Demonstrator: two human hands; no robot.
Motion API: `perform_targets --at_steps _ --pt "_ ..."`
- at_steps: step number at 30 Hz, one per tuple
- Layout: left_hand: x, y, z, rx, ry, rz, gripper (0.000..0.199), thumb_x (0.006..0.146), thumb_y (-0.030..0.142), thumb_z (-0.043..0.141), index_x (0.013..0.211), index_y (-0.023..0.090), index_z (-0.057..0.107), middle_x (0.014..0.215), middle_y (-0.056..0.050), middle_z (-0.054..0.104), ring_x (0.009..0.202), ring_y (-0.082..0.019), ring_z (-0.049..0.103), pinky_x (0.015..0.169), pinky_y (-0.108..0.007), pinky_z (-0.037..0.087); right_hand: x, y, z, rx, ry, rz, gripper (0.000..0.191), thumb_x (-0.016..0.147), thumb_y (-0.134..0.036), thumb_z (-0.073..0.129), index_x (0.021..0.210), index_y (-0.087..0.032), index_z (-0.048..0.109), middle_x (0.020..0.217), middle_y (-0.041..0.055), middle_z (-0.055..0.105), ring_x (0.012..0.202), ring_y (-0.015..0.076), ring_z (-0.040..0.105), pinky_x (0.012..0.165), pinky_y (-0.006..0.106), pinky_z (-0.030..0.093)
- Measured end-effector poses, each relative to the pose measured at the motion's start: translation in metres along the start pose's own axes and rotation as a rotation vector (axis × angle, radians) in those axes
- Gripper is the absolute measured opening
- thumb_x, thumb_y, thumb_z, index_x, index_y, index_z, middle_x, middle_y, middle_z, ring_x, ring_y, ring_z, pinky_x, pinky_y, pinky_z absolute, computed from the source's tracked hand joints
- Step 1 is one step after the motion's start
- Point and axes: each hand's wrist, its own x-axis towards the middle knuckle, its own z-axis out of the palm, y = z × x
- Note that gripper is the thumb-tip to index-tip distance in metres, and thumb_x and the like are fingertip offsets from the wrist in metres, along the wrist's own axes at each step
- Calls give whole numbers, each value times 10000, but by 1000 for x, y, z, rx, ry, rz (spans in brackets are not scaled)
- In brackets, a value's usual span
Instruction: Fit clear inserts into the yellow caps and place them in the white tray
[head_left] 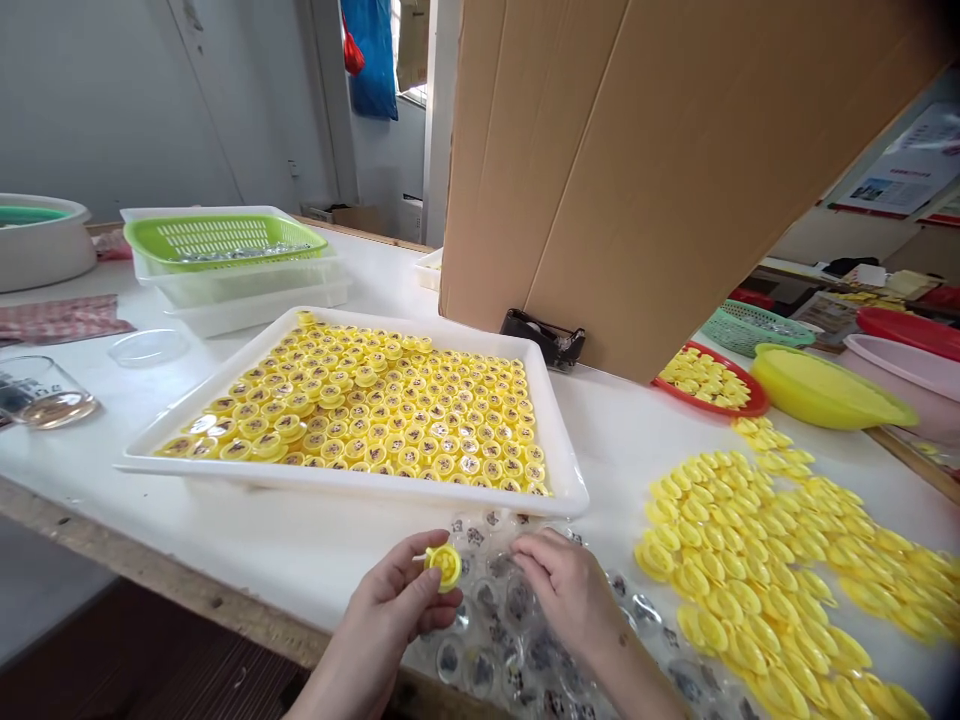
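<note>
In our left hand [397, 603] we grip a small yellow round piece [444, 566] between thumb and fingers, just in front of the near edge of the white tray [360, 488], where many yellow pieces with printed centres sit crowded together. Our right hand [568, 588] is down among the clear printed discs [484, 672] spread on the white table [277, 540], its fingertips drawn together, though we cannot tell whether they pinch one. To our right we have loose yellow pieces [739, 560] in overlapping rows.
</note>
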Motion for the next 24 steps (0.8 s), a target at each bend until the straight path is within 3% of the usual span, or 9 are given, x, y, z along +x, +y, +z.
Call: perform_targets --at_steps 4,8,12,14,20,24 --pt "1 -1 11 20 -26 -16 489 682 388 711 1104 173 587 821 -35 618 733 -188 645 677 -282 507 -7 -3 -8 62 69 34 227 874 -203 442 976 -215 645 897 43 698 802 191 651 707 292 512" --pt "1 -2 21 12 -80 -44 462 690 371 715 1092 180 593 816 -29 618 725 -183 650 653 -265 500 -14 -14 -14 190 191 39 152 870 -238 473 870 -214 622 726 3 683 612 150 635 580 232 500" --pt "1 -3 28 -39 -140 -63 468 696 367 722 1099 164 599 834 -49 644 732 -175 644 679 -271 498 -19 -23 -10 48 425 -160 146 864 -156 477 912 -187 611 741 36 666 633 160 635 595 251 498" --pt "2 -5 30 -80 -165 -66 481 703 370 721 1113 151 596 852 -65 659 744 -171 638 712 -288 499 -22 -25 -6 -63 460 -260 178 854 -106 476 965 -165 603 761 62 662 673 180 644 636 283 512" --pt "4 -14 30 -140 -235 -43 470 697 372 736 1097 153 619 928 -80 679 784 -170 624 783 -333 490 -28 -33 -10 16 229 -337 254 864 -108 448 1088 -172 549 1064 126 642 989 219 622 807 313 533" --pt "2 -16 30 -89 -285 -56 428 726 391 707 1082 161 647 910 -68 677 785 -160 612 769 -317 495 -25 -37 -27 139 9 -290 332 840 -49 399 1098 -222 518 1049 82 611 960 185 615 797 293 534"
